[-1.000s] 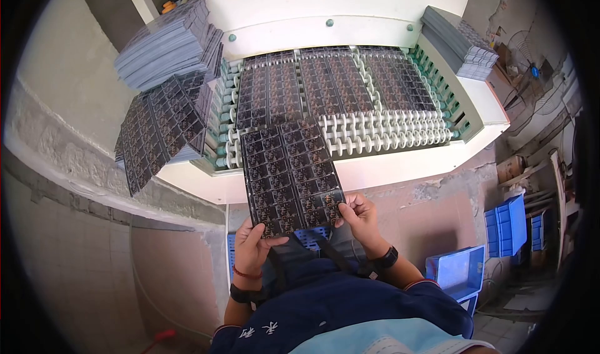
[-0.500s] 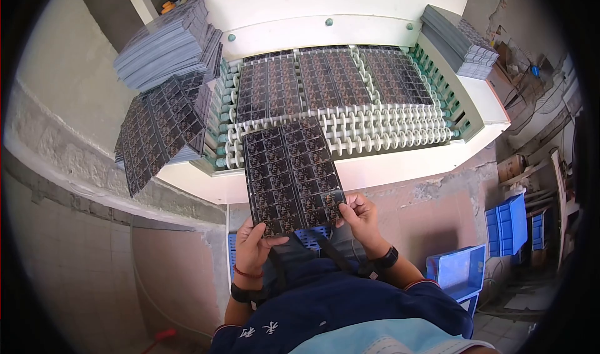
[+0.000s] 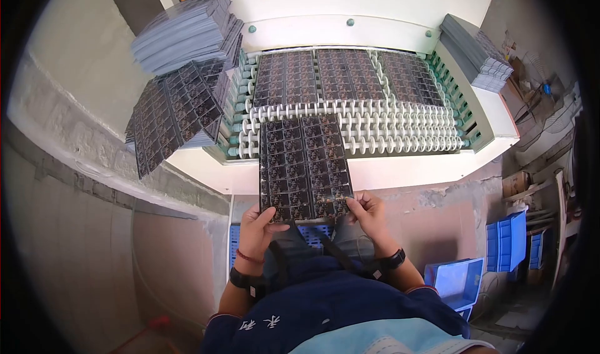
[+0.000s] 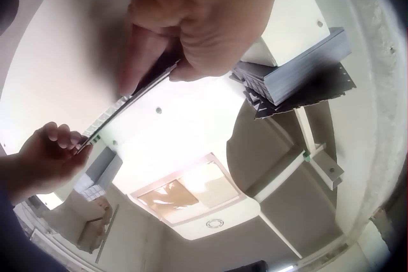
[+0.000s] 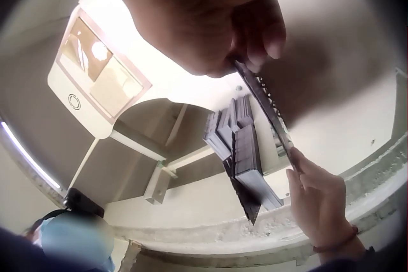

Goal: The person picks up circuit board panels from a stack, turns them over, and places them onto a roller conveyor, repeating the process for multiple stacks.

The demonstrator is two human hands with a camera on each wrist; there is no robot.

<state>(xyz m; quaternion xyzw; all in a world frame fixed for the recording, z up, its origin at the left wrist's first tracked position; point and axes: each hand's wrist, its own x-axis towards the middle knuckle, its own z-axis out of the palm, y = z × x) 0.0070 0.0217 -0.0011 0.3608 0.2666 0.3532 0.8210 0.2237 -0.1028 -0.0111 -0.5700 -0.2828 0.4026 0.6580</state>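
Both hands hold a dark patterned panel [image 3: 305, 166] by its near corners, its far edge over the front of the white rollers [image 3: 400, 129]. The left hand [image 3: 257, 228] pinches the near left corner, thumb on top; the right hand [image 3: 370, 216] pinches the near right corner. Seen nearly edge-on, the panel [image 4: 137, 96] runs between the left hand [image 4: 197, 17] and right hand [image 4: 54, 160] in the left wrist view. The right wrist view shows the panel [image 5: 262, 96] pinched by the right hand [image 5: 197, 17], with the left hand [image 5: 319, 205] at its other end.
Similar panels [image 3: 350, 73] lie on the rollers near the white machine cover [image 3: 369, 4]. Stacks of panels stand at the left [image 3: 181, 35] and right [image 3: 475, 51], with loosely fanned panels [image 3: 178, 107] below the left stack. Blue crates [image 3: 455, 282] sit at the lower right.
The panels on the rollers have moved back toward the machine cover, baring more rollers. The head view has shifted, and the held panel now points straighter at the rollers. Both hands keep their hold.
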